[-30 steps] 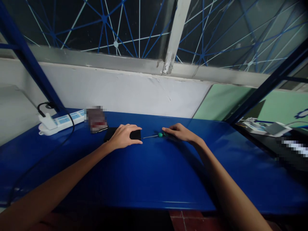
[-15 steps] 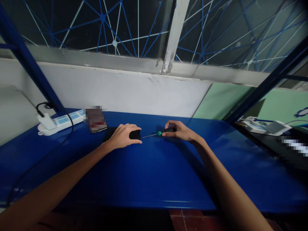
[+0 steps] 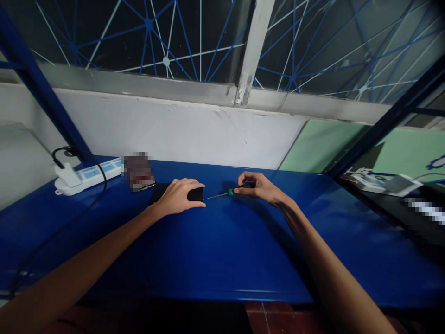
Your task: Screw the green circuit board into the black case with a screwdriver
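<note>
A flat black box-like object lies on the blue table. My left hand grips it from above, thumb on the near side and fingers over the far side; its exact kind cannot be made out. My right hand is closed around the dark handle of a screwdriver with a green collar. The thin metal shaft points left, its tip at or very near the object's right end; whether it touches I cannot tell.
A white power strip with a plug and black cable lies at the left. Beside it is a blurred-out dark item. White devices sit at the far right. Blue frame posts rise at both sides before the wall.
My right fingers have shifted slightly on the screwdriver's handle, the thumb now nearer the green collar. My left hand and the black object stay in place.
</note>
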Tool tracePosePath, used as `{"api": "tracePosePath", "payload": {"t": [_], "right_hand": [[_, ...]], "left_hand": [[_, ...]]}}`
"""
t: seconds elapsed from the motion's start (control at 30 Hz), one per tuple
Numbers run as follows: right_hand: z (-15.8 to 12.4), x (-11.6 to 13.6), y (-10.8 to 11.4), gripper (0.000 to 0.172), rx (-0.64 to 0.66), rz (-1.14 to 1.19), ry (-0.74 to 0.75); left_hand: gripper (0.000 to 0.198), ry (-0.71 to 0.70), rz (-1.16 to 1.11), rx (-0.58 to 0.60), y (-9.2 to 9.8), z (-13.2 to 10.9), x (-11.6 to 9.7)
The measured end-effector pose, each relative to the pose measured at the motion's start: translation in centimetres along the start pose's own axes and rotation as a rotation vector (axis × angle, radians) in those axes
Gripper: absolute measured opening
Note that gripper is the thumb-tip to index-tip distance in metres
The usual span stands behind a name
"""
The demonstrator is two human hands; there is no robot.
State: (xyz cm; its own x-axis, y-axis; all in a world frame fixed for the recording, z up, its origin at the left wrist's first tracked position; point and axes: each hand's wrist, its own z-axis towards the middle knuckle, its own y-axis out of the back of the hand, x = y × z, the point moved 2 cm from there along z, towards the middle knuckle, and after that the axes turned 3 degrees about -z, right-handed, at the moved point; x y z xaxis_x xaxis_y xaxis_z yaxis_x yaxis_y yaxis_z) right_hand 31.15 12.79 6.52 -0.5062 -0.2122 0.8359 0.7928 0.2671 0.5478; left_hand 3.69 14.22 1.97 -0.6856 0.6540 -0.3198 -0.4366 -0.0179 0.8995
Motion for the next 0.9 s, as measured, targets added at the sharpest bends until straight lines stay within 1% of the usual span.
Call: {"api": "tracePosePath", "payload": {"t": [0.2, 0.33, 0.5, 0.6, 0.7, 0.83, 0.9], "right_hand": [[0.5, -1.0, 0.1, 0.034, 0.029, 0.024, 0.025], [0.5, -1.3, 0.0, 0.034, 0.027, -0.022, 0.004], [0.3, -1.2, -0.4, 0.047, 0.026, -0.122, -0.017], [0.1, -1.1, -0.3, 0.039, 0.06, -0.067, -0.053], [-0.1, -0.9, -0.1, 0.045, 0.099, 0.003, -0.074], [-0.2, -0.8, 0.1, 0.039, 0.087, -0.048, -0.13], [-0.1, -0.9, -0.1, 0.042, 0.072, -0.103, -0.134]], "left_hand": [[0.066, 0.015, 0.011, 0.017, 0.1, 0.0, -0.2], [0.066, 0.013, 0.016, 0.017, 0.1, 0.0, -0.2], [0.067, 0.002, 0.02, 0.011, 0.0, 0.0, 0.0], [0.067, 0.003, 0.018, 0.014, 0.0, 0.0, 0.0], [0.066, 0.006, 0.014, 0.013, -0.1, 0.0, 0.0], [0.064, -0.01, 0.014, -0.008, -0.1, 0.0, 0.1], [0.064, -0.012, 0.016, -0.011, -0.1, 0.0, 0.1]]}}
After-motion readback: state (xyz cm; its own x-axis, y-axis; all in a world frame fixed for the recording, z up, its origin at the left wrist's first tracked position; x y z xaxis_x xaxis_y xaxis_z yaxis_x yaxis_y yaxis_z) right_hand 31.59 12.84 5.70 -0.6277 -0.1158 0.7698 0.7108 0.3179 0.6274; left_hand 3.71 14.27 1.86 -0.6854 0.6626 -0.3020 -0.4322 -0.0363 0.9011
